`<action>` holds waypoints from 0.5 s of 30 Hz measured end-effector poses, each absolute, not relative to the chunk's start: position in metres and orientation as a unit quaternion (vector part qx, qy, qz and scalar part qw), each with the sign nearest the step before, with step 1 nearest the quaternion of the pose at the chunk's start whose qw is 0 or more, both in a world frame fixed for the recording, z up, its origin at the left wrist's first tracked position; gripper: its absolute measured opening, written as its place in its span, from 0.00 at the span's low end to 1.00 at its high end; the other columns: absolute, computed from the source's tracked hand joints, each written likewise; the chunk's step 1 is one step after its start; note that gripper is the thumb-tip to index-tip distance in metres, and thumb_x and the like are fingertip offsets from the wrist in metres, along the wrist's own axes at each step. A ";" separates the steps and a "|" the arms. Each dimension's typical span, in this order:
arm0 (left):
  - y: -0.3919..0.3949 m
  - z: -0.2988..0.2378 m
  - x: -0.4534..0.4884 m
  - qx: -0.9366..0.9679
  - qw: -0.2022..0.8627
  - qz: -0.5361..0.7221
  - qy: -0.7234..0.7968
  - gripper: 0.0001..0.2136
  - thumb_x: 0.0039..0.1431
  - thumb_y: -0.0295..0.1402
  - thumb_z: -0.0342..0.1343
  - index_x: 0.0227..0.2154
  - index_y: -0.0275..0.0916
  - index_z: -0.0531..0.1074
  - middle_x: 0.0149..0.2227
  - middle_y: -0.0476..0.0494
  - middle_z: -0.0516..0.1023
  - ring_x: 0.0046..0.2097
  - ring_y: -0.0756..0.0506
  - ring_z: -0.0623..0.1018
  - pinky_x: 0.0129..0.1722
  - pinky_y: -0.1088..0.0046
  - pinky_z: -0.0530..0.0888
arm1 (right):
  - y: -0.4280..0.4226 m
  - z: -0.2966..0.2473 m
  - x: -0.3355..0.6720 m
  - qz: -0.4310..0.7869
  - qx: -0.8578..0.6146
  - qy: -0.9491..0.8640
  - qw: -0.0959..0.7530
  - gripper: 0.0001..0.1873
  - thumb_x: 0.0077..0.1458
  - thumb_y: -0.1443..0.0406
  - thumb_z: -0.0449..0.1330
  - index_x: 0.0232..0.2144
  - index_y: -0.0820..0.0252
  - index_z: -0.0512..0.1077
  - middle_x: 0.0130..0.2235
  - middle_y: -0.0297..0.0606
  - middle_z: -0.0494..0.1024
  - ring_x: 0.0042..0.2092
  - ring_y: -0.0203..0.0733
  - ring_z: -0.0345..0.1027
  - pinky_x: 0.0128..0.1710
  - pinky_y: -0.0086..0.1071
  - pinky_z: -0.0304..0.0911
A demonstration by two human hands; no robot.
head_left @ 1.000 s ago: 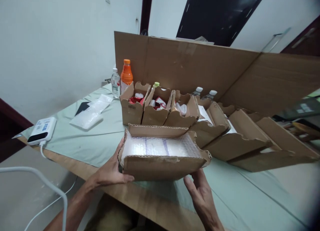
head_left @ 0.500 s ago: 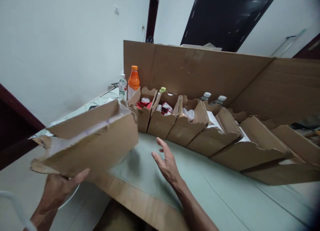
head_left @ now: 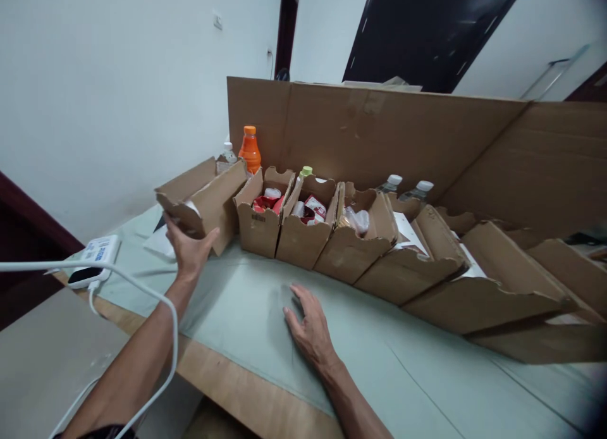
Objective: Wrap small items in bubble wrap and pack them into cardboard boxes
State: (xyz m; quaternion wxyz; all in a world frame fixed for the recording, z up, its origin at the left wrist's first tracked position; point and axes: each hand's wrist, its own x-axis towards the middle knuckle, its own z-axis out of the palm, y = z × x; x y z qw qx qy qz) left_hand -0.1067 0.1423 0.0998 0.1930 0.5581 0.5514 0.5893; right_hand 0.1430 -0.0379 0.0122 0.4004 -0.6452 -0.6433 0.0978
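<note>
My left hand (head_left: 190,249) grips the near end of an open-topped cardboard box (head_left: 222,202), thumb and fingers spread across its front. The box stands at the left end of a row, beside a cardboard box (head_left: 260,227) with red packs and a white-lidded item inside. Behind the held box rise an orange-capped orange bottle (head_left: 250,151) and a clear bottle (head_left: 228,153), partly hidden. My right hand (head_left: 310,328) hovers over or rests on the pale green cloth, fingers apart and holding nothing; contact cannot be told.
More cardboard boxes (head_left: 355,255) continue rightward, with a tall cardboard panel (head_left: 403,135) behind. At left, a white power strip (head_left: 95,262) lies near the table edge (head_left: 237,382). A white cable (head_left: 173,338) loops in front of my left forearm.
My left hand has carried the cardboard box away from me, from near the table's front edge to the row's left end. My right hand has lowered slightly, still empty.
</note>
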 end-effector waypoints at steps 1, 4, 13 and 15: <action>0.152 0.094 -0.098 0.559 0.182 0.578 0.567 0.60 0.45 0.38 0.69 0.69 0.38 0.28 0.69 0.23 0.47 0.71 0.29 0.53 0.67 0.43 0.56 | -0.038 0.011 0.143 0.098 -0.646 -0.643 0.400 0.24 0.59 0.62 0.56 0.57 0.54 0.71 0.59 0.47 0.75 0.61 0.56 0.68 0.63 0.59 0.59; 0.163 0.078 -0.077 0.552 0.173 0.562 0.591 0.59 0.42 0.36 0.70 0.69 0.33 0.35 0.70 0.21 0.45 0.72 0.28 0.46 0.69 0.44 0.48 | -0.038 0.009 0.145 0.103 -0.644 -0.648 0.395 0.23 0.59 0.63 0.56 0.56 0.55 0.72 0.58 0.47 0.76 0.61 0.57 0.68 0.62 0.60 0.59; 0.147 0.042 -0.064 0.596 0.183 0.548 0.558 0.45 0.53 0.34 0.62 0.69 0.32 0.44 0.70 0.23 0.48 0.73 0.32 0.48 0.71 0.50 0.48 | -0.038 0.008 0.146 0.121 -0.652 -0.638 0.391 0.19 0.60 0.62 0.55 0.52 0.55 0.73 0.58 0.48 0.76 0.59 0.57 0.69 0.62 0.63 0.57; 0.146 0.038 -0.062 0.603 0.185 0.546 0.551 0.44 0.54 0.35 0.61 0.69 0.30 0.44 0.70 0.23 0.48 0.72 0.32 0.49 0.71 0.53 0.49 | -0.038 0.007 0.145 0.121 -0.655 -0.636 0.388 0.18 0.61 0.63 0.54 0.52 0.56 0.73 0.58 0.48 0.76 0.59 0.57 0.69 0.62 0.63 0.57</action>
